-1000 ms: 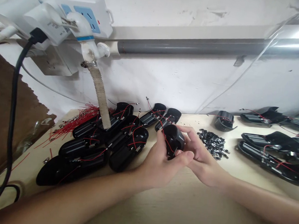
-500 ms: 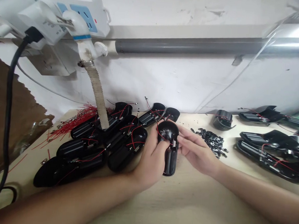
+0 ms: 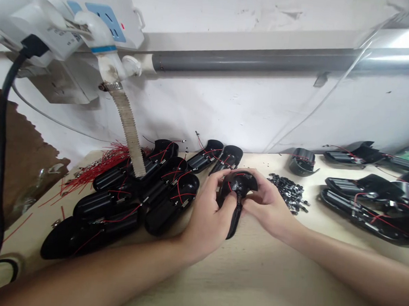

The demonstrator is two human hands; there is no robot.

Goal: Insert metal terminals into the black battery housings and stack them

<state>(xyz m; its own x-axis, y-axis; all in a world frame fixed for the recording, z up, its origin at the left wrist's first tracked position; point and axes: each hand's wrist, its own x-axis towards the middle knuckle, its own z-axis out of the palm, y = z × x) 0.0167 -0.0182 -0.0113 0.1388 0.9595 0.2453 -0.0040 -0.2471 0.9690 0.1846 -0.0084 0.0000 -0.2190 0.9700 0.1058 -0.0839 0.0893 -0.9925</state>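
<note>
A glossy black plastic housing (image 3: 240, 183) with a rounded, hollow head and a narrower lower body is held up over the table between both hands. My left hand (image 3: 211, 213) wraps its left side, the thumb pressed on the inside near a thin red wire. My right hand (image 3: 267, 200) grips the right edge, thumb in front and fingers behind. The housing is turned partly edge-on, so its lower inside is hidden. Close by on the left lie several similar black housings (image 3: 162, 215) with red wires and small metal contacts.
A heap of small black parts (image 3: 288, 193) lies right of my hands. More black housings (image 3: 360, 218) rest at the far right. Cut red wires (image 3: 99, 169) are bunched at the left. A ribbed hose (image 3: 126, 125) hangs down over the left housings, below a power strip (image 3: 108, 22).
The housing has been turned in my hands, from facing me to partly edge-on. My right hand has closed in around its edge. The whole view has shifted slightly.
</note>
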